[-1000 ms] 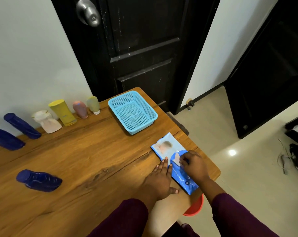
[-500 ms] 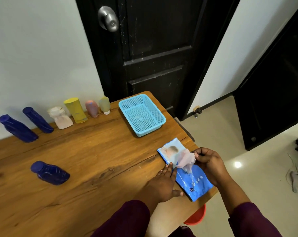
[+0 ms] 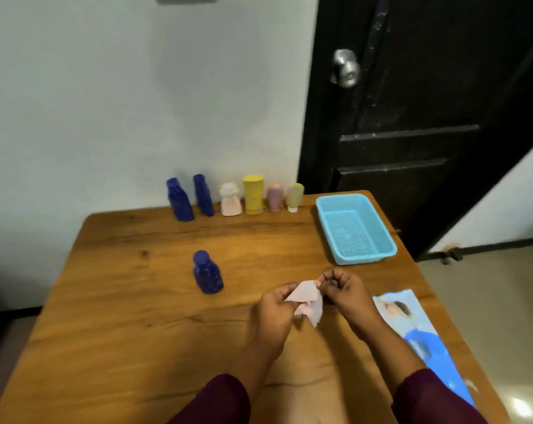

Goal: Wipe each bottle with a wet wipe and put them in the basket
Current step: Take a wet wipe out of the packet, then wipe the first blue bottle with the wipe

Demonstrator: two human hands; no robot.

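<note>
Though alone, blue bottle (image 3: 208, 275) upright.

Wooden surface (image 3: 130, 301) with dark grain lines, pale wall (image 3: 121, 102) behind it, black panelled door (image 3: 418, 154) at right with round silver knob (image 3: 345, 68), glossy floor (image 3: 497, 301) lower right

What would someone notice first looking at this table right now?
The left hand and the right hand hold a pale wet wipe between them, near the centre front. A lone dark blue bottle stands left of them, and an empty light blue basket sits far right.
</note>
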